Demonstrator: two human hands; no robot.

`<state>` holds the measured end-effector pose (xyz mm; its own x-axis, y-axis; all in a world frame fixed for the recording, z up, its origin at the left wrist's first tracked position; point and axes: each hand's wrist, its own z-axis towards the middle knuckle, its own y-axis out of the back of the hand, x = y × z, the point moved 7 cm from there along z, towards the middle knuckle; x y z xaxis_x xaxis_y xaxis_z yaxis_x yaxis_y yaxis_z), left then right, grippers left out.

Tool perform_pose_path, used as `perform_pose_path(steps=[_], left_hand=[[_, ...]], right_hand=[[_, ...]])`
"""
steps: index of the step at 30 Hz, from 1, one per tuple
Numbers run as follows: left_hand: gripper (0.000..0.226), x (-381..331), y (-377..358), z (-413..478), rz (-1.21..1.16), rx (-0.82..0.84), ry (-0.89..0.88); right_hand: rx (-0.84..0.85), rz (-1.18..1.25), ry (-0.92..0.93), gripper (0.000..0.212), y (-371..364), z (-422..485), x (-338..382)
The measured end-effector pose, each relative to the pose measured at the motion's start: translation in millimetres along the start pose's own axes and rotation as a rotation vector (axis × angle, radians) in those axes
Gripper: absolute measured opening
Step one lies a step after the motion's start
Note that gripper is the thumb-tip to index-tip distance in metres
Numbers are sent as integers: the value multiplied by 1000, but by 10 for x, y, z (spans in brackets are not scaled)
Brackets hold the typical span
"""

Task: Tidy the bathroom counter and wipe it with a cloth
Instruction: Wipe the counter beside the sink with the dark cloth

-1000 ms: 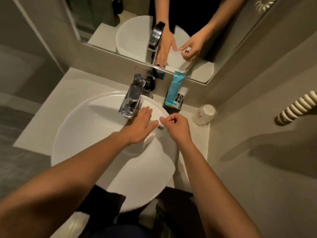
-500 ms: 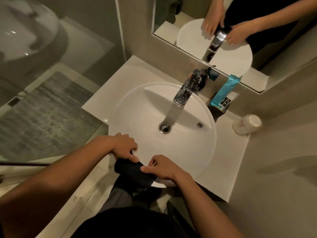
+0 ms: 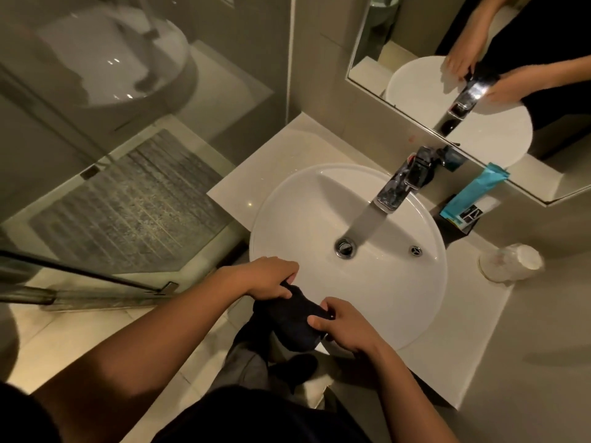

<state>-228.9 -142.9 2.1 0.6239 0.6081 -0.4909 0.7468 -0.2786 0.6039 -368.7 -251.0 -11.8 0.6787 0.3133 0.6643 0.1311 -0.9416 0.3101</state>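
A dark cloth (image 3: 289, 318) hangs over the near rim of the round white basin (image 3: 297, 203). My left hand (image 3: 271, 278) grips its upper left part, and my right hand (image 3: 347, 324) pinches its right edge. The basin sits on a pale counter (image 3: 287, 148). A blue tube (image 3: 470, 191) leans against the mirror in a black holder (image 3: 454, 228) at the back right. An overturned clear cup (image 3: 510, 262) lies on the counter's right side.
A chrome tap (image 3: 403, 180) reaches over the basin, above the drain (image 3: 344, 247). The mirror (image 3: 479, 75) fills the back wall. A glass shower screen (image 3: 96, 155) and grey floor mat (image 3: 134, 203) are at the left. A wall closes the right side.
My hands left the basin near the tap and came back to the near rim, taking hold of the dark cloth. The view swung left. Since half a second ago the hands have barely shifted.
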Motion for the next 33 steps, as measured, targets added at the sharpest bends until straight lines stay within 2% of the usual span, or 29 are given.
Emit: perform_pose_path(steps=[3, 6, 13, 16, 22, 29, 33], left_hand=[[21, 82, 155, -232, -343, -177, -12], [20, 193, 301, -462, -626, -326, 7], [9, 360, 941, -646, -1166, -591, -35], [17, 499, 1369, -614, -1305, -680, -39], [12, 845, 2227, -298, -1232, -729, -41], [15, 1220, 3127, 269, -858, -822, -35], [14, 1291, 3668, 755, -746, -832, -57]], right_hand=[[14, 296, -13, 20, 38, -140, 16], [21, 449, -14, 18, 111, -231, 169], [-223, 486, 181, 8, 552, -28, 964], [-332, 475, 239, 10, 772, 195, 1327], [-491, 482, 289, 15, 1130, 737, 2017], [-634, 433, 243, 17, 1428, 1350, 2484], [-754, 443, 190, 19, 1779, 1805, 2631]])
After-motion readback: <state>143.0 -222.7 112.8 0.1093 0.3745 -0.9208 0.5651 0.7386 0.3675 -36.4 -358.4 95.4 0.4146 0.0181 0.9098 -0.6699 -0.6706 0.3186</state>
